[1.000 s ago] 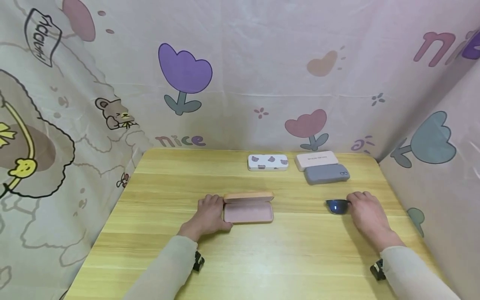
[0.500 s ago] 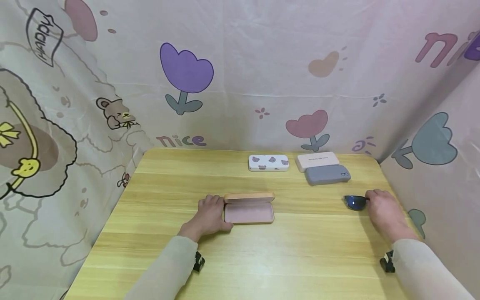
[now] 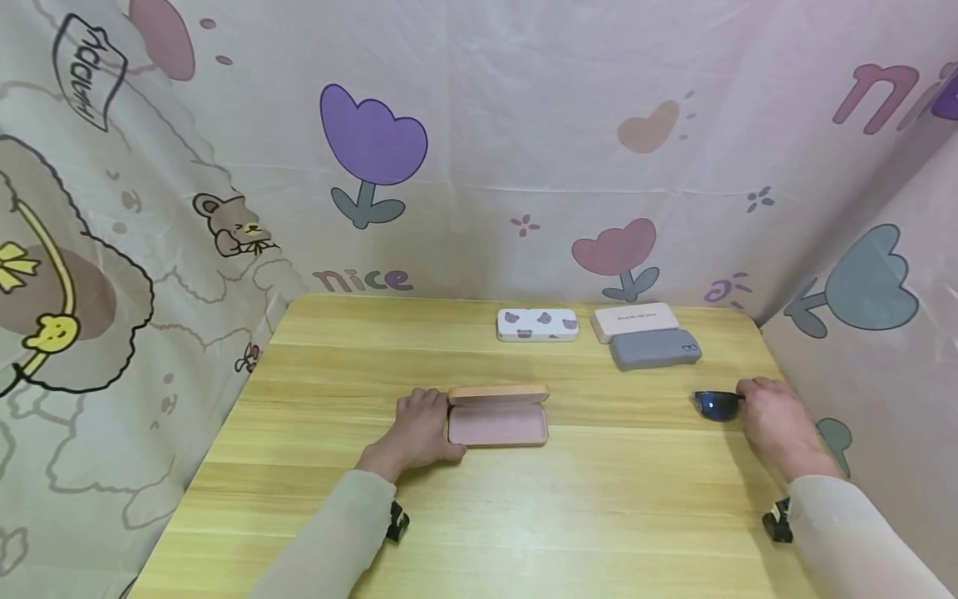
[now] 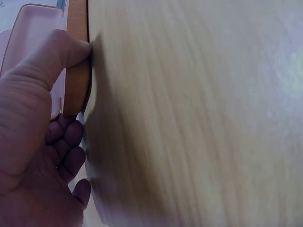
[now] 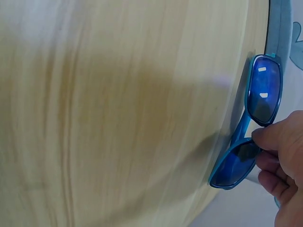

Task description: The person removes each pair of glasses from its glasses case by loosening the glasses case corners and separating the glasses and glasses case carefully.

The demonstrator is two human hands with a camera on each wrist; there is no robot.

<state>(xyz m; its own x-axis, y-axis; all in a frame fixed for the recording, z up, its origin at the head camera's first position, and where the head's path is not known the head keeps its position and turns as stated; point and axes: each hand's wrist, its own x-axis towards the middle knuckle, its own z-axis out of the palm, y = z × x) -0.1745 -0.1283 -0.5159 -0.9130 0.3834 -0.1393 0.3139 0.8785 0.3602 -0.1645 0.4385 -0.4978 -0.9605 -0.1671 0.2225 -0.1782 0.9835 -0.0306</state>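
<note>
An orange glasses case (image 3: 497,426) with a pink lining lies on the table with its lid raised. My left hand (image 3: 415,428) grips its left end. In the left wrist view the thumb presses along the orange side wall (image 4: 75,92), and the other fingers curl round the case's end. Toward the table's right edge, my right hand (image 3: 778,426) pinches a pair of sunglasses (image 3: 716,405) with dark blue lenses. The right wrist view shows the thumb at the bridge between the lenses (image 5: 263,90); the temples are mostly hidden.
A white patterned glasses case (image 3: 537,325) stands at the back of the wooden table (image 3: 569,507). To its right a pale pink case (image 3: 634,319) and a grey case (image 3: 655,349) lie against each other. Printed cloth (image 3: 479,166) hangs behind and at both sides.
My right hand has carried the sunglasses to the right and slightly away, mostly in the first half second. The left hand and the orange case have stayed in place.
</note>
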